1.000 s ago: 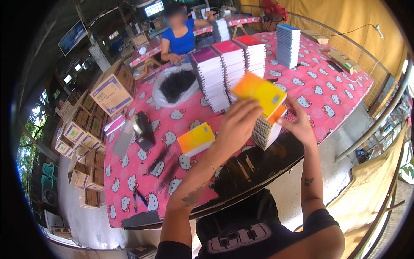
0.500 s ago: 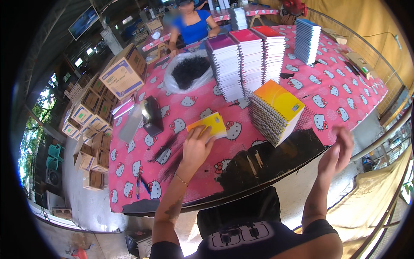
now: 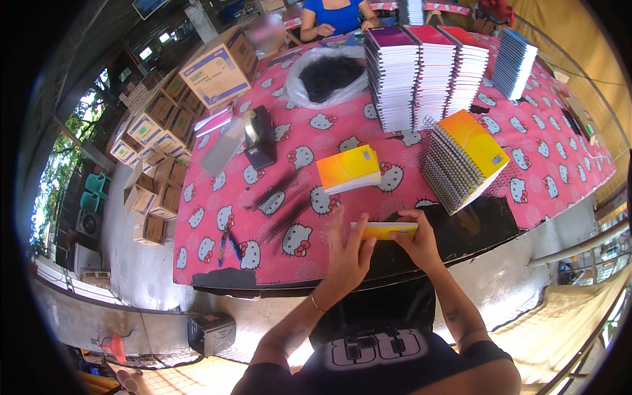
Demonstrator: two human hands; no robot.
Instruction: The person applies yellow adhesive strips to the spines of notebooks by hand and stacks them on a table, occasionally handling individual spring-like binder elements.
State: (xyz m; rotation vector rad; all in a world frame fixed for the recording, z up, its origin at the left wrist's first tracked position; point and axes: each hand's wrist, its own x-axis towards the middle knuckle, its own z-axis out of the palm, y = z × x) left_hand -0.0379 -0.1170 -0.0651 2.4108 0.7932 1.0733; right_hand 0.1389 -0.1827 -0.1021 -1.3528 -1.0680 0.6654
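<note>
A small yellow notebook is held edge-on, low over the table's near edge. My right hand grips its right end, thumb on the near side. At its left end, the thumb and a finger of my left hand pinch it, while another finger is raised and blurred. Just beyond lies a short pile of orange-and-yellow notebooks. Right of that, a taller stack of yellow spiral notebooks stands with its black coils facing left. Loose black binding coils are spread on the cloth to the left.
The pink patterned tablecloth is torn to black near me. A tape dispenser, pens, a bag of black coils, tall notebook stacks and a carton stand around. Across the table sits a person in blue.
My left hand has left the notebook pile and come back toward me. My right hand, empty before, has moved inward and grips a yellow notebook. The whole view has shifted.
</note>
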